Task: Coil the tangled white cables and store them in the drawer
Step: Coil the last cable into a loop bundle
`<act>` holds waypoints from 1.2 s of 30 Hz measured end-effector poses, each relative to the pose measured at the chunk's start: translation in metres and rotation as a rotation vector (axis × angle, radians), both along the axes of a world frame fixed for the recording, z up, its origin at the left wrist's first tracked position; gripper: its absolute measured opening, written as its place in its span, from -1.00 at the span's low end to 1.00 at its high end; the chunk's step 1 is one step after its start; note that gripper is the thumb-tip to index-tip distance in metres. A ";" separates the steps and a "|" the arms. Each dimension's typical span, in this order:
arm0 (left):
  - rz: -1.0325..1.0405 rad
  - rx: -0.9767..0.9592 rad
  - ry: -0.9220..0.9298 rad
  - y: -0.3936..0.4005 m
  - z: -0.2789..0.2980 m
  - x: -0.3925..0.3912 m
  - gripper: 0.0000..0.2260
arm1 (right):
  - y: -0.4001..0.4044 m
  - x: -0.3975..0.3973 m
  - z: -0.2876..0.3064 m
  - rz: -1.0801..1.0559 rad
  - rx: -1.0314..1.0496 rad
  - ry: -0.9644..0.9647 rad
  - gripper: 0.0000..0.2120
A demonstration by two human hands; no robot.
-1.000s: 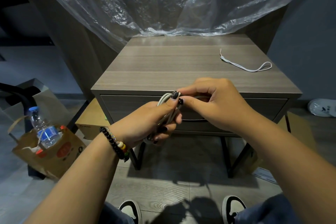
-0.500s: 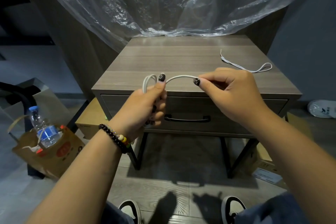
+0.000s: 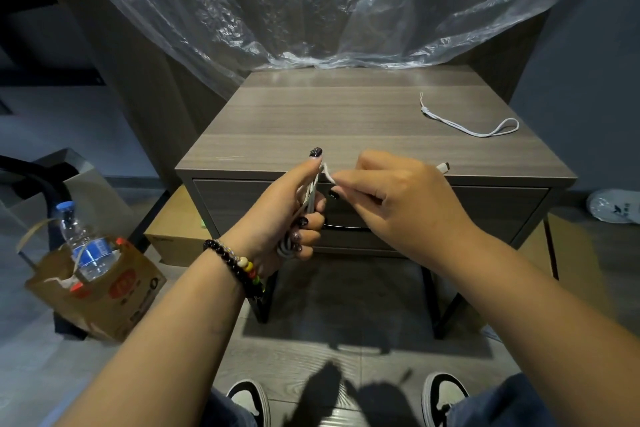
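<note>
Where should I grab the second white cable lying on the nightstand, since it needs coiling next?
Pinch the second white cable at its bunched, knotted end, coming down from above: it lies flat on the nightstand, strands together there, loop trailing right.

White cable bundle (image 3: 309,199), folded into several upright parallel loops in front of the drawer (image 3: 485,208), its plug end (image 3: 443,167) projecting to the right; second white cable (image 3: 474,125), folded double, lying flat on the nightstand's right rear; drawer closed.
</note>
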State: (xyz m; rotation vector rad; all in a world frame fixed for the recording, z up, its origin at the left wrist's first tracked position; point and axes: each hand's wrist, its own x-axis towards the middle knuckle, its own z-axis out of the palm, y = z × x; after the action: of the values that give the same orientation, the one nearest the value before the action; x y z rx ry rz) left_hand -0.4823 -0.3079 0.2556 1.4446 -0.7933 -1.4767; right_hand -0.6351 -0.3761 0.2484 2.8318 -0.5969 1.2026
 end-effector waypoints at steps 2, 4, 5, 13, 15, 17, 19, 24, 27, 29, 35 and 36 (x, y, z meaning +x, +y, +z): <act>-0.011 0.003 -0.043 0.000 0.000 0.001 -0.57 | 0.003 0.001 -0.001 0.009 -0.033 0.029 -0.73; -0.041 -0.001 -0.098 -0.001 -0.002 0.002 -0.60 | 0.006 0.002 -0.002 0.014 -0.065 0.037 -0.77; -0.049 -0.002 -0.113 -0.002 -0.002 0.002 -0.61 | 0.007 0.002 -0.002 0.015 -0.075 0.036 -0.78; 0.247 -0.175 -0.204 -0.007 -0.005 0.004 -0.75 | 0.012 0.001 -0.001 0.053 0.065 0.102 -0.69; 0.339 -0.187 -0.110 -0.008 -0.001 0.006 -0.72 | 0.010 0.000 0.000 0.063 0.123 0.090 -0.68; 0.397 -0.197 -0.012 -0.009 0.002 0.007 -0.70 | 0.010 0.001 0.000 0.074 0.155 0.076 -0.69; 0.409 -0.218 0.054 -0.010 0.002 0.004 -0.67 | 0.014 0.004 -0.001 0.080 0.151 0.090 -0.71; 0.438 -0.280 0.200 -0.013 0.001 0.002 -0.59 | 0.022 0.007 -0.002 0.092 0.138 0.144 -0.71; 0.501 -0.324 0.278 -0.012 0.002 0.007 -0.59 | 0.022 0.007 -0.002 0.099 0.144 0.142 -0.76; 0.524 -0.358 0.310 -0.010 0.003 0.010 -0.59 | 0.022 0.006 -0.003 0.120 0.171 0.132 -0.79; 0.444 -0.423 0.282 -0.007 0.006 0.006 -0.57 | 0.025 0.008 -0.003 0.175 0.222 0.099 -0.79; 0.432 -0.428 0.269 -0.008 0.006 0.005 -0.55 | 0.025 0.008 -0.004 0.176 0.227 0.100 -0.78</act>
State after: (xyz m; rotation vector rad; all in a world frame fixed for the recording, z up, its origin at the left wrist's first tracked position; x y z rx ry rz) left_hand -0.4769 -0.3155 0.2617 0.9902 -0.5434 -1.0601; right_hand -0.6268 -0.3506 0.2442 3.1722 -0.5199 1.0692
